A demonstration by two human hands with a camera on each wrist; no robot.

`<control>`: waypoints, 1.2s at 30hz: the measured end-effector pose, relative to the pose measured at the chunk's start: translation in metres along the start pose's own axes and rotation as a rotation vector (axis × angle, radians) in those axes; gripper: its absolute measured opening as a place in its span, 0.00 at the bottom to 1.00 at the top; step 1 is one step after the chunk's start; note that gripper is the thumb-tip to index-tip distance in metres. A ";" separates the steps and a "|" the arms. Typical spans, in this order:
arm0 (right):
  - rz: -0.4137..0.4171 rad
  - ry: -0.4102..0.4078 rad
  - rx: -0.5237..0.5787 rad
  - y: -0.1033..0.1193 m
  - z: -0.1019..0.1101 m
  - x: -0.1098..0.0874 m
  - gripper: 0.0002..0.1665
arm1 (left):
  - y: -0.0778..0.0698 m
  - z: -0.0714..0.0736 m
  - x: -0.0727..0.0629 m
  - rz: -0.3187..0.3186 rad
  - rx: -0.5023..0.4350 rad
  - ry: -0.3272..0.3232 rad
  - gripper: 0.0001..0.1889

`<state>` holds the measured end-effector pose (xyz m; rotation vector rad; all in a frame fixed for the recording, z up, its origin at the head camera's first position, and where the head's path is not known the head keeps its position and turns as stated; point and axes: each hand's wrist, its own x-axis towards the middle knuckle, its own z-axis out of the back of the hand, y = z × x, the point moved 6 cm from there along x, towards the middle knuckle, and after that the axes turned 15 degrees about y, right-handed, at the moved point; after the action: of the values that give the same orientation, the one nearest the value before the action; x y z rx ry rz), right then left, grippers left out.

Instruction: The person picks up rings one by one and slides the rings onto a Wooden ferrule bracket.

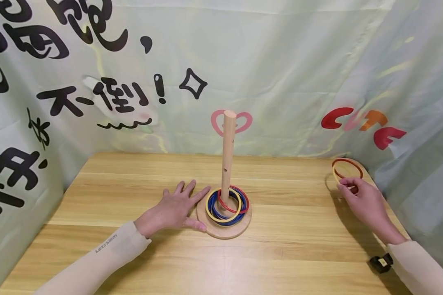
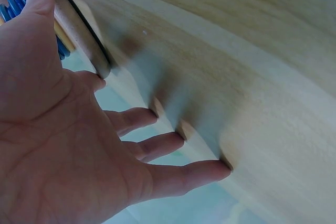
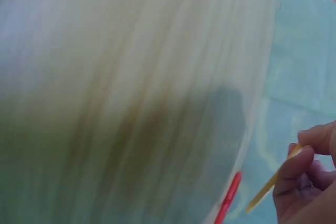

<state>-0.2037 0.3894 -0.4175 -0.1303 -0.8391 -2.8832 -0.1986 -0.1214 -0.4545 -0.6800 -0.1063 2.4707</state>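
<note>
A wooden peg (image 1: 227, 151) stands upright on a round wooden base (image 1: 224, 234) near the middle of the table. Around its foot lie several blue rings (image 1: 227, 223) with a yellow ring and a red ring on top. My left hand (image 1: 171, 209) rests beside the base with fingers spread, its thumb and index finger at the rim. In the left wrist view, fingertips touch the tabletop. At the back right, my right hand (image 1: 365, 205) pinches another yellow ring (image 3: 262, 195) between thumb and fingers. Beside it, a second red ring (image 1: 348, 160) is partly hidden by that hand.
The wooden table (image 1: 133, 176) reaches back to a pale printed cloth (image 1: 288, 61) that hangs behind and along both sides. A small black device (image 1: 381, 263) sits at my right wrist. The table's right edge runs close to the right hand.
</note>
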 end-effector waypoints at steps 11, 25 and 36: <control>0.222 -0.164 0.086 0.062 -0.006 -0.014 0.09 | 0.000 -0.001 0.001 -0.003 -0.002 -0.001 0.64; 0.478 -0.127 0.162 0.155 -0.005 -0.032 0.22 | 0.000 0.001 0.000 0.003 -0.005 0.013 0.64; 0.669 -0.139 0.232 0.223 0.010 -0.034 0.24 | 0.000 0.000 0.000 0.008 -0.013 0.016 0.64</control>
<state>-0.1352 0.2122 -0.2953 -0.4868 -0.9259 -2.1592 -0.1988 -0.1212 -0.4541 -0.7074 -0.1139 2.4740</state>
